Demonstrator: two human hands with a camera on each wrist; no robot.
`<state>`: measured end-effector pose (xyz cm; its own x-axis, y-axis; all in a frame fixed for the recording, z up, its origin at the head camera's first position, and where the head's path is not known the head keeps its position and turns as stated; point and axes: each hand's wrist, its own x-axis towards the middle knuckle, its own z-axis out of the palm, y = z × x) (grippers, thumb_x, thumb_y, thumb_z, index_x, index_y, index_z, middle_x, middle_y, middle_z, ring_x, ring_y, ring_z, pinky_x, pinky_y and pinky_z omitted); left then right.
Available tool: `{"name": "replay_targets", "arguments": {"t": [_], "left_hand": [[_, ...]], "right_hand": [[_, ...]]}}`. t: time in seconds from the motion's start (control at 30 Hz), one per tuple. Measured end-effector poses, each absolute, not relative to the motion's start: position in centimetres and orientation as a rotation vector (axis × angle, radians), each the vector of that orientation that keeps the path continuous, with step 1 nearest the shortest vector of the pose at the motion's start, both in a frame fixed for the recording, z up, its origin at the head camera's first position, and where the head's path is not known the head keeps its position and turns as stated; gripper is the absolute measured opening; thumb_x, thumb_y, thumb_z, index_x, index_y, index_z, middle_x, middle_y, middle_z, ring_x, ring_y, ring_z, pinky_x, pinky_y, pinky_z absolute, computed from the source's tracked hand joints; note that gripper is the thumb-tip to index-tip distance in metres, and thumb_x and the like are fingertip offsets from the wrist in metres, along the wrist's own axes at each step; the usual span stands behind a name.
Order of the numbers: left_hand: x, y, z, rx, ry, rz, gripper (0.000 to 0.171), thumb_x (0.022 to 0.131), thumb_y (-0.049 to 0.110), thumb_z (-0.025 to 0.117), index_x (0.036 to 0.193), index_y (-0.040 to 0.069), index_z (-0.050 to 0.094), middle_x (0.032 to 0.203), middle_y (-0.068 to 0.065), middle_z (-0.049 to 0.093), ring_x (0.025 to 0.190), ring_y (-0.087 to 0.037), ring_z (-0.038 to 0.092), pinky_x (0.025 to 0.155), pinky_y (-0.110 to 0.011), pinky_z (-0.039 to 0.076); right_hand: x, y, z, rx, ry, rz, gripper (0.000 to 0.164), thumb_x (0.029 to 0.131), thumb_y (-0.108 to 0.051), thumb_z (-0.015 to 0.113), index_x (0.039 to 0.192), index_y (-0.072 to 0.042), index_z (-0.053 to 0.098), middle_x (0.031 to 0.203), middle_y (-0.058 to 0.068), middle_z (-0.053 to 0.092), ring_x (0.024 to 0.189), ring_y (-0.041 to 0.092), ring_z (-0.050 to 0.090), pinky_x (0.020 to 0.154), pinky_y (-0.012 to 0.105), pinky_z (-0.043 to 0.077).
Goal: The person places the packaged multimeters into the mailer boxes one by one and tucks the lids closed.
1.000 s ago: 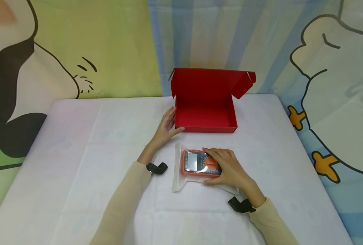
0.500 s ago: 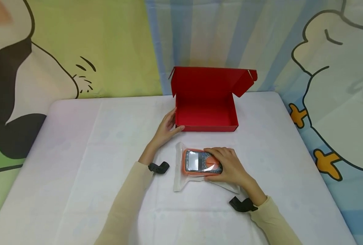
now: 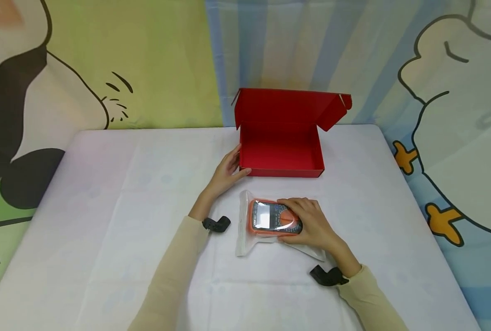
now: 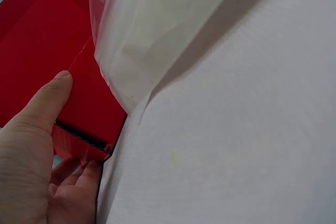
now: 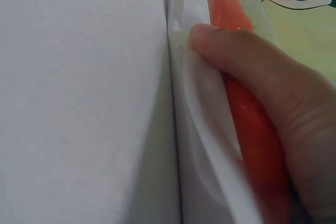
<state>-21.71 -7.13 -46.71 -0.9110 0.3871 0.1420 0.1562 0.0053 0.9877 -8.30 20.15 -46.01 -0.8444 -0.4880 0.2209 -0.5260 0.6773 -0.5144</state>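
Note:
A red cardboard box (image 3: 282, 173) stands with its lid raised at the back of the table. My left hand (image 3: 225, 177) grips its front left corner, the thumb (image 4: 48, 98) on the front wall and the fingers along the left side. Closer to me, an orange and black multimeter (image 3: 266, 216) lies face up inside a clear zip bag (image 3: 244, 246). My right hand (image 3: 313, 225) holds the bagged multimeter at its right end, thumb on the near edge and fingers over the far edge. In the right wrist view, the thumb presses the bag against the orange side (image 5: 249, 124).
A white cloth covers the table (image 3: 146, 220). Printed curtains (image 3: 158, 69) hang close behind it and at both sides. A black wrist mount (image 3: 216, 224) sits on the left wrist, another mount (image 3: 328, 276) on the right.
The view has shifted slightly. Both hands keep their hold on the box and on the bagged multimeter, and the multimeter's near edge looks a little more raised off the bag's lower part.

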Motion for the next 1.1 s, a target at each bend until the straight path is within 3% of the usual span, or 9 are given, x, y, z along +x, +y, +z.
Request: {"name": "replay_targets", "arguments": {"t": [1.1], "left_hand": [[-21.5,-7.3,-46.7,0.565,2.091,2.018,0.081,0.089,0.0,0.068,0.154,0.001,0.021,0.158,-0.019,0.023,0.145,-0.03,0.027,0.117,-0.039,0.028]], "right_hand": [[-7.9,20.3,-44.3,0.762,-2.76,0.888,0.092,0.06,-0.043,0.091,0.139,-0.018,0.052,0.125,0.009,0.058,0.112,0.024,0.051,0.09,0.044,0.037]]}}
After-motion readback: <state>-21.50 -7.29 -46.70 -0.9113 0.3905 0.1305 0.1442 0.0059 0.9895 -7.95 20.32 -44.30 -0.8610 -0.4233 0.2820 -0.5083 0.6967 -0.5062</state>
